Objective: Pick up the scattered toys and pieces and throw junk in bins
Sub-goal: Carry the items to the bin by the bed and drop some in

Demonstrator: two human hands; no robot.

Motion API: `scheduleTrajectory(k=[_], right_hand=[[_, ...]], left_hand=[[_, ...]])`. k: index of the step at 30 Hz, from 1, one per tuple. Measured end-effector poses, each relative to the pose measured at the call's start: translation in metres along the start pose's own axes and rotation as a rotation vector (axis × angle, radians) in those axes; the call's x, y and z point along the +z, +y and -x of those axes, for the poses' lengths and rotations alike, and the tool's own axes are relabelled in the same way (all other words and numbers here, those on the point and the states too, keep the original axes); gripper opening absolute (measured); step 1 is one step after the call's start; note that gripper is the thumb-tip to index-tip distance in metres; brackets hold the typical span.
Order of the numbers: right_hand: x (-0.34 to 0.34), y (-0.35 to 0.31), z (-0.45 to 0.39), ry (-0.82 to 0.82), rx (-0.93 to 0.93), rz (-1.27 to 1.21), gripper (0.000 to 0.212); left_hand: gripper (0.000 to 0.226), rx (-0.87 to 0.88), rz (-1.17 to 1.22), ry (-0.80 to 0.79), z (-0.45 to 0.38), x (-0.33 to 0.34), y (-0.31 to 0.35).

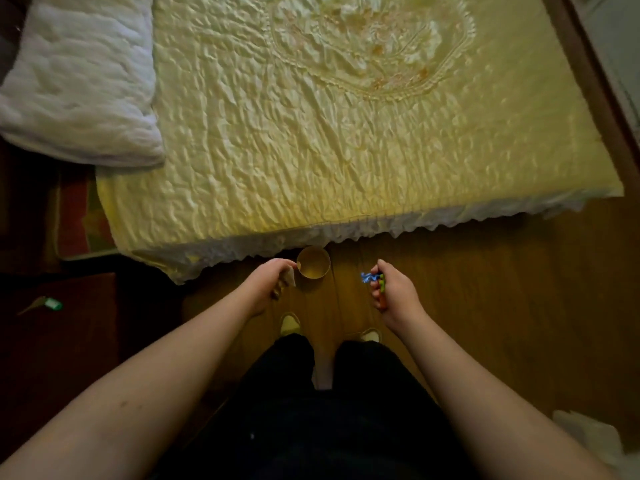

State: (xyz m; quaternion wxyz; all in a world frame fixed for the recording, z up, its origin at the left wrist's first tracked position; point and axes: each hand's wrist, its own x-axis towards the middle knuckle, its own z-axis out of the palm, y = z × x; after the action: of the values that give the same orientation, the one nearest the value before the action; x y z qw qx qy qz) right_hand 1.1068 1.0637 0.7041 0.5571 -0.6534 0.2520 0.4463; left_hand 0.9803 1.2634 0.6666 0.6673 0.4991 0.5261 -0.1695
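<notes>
I stand at the foot of a bed, both arms stretched down over the wooden floor. My left hand [273, 282] grips a tan paper cup [313, 267] by its rim, together with a crumpled white scrap of paper [289, 279]. The cup's open mouth faces up. My right hand [391, 292] curls round a bunch of small toy pieces [375, 282]: a blue one sticks out at the top, green and orange ones show between the fingers.
A bed with a yellow quilted cover [311, 133] fills the upper view, a white pillow [76, 81] at its left. A dark red cabinet [52, 341] with a small green object [52, 303] stands at left. White material [588, 434] lies at lower right.
</notes>
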Motion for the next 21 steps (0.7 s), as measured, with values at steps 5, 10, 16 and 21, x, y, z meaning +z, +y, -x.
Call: scheduleTrajectory(k=[5, 10, 16, 21], right_hand=[[-0.004, -0.002, -0.044, 0.028, 0.030, -0.068, 0.027], [-0.015, -0.003, -0.109, 0.034, 0.054, -0.156, 0.031], [-0.037, 0.000, -0.172, 0.035, 0.076, -0.201, 0.032], [-0.044, 0.021, -0.211, 0.017, 0.106, -0.224, 0.035]], left_hand=[[0.025, -0.112, 0.052, 0.027, -0.049, 0.022, 0.013], [0.028, -0.104, 0.038, 0.114, -0.127, 0.045, -0.004], [0.029, -0.041, 0.010, 0.236, -0.215, 0.069, -0.033], [0.036, -0.069, 0.054, 0.216, -0.278, 0.085, -0.059]])
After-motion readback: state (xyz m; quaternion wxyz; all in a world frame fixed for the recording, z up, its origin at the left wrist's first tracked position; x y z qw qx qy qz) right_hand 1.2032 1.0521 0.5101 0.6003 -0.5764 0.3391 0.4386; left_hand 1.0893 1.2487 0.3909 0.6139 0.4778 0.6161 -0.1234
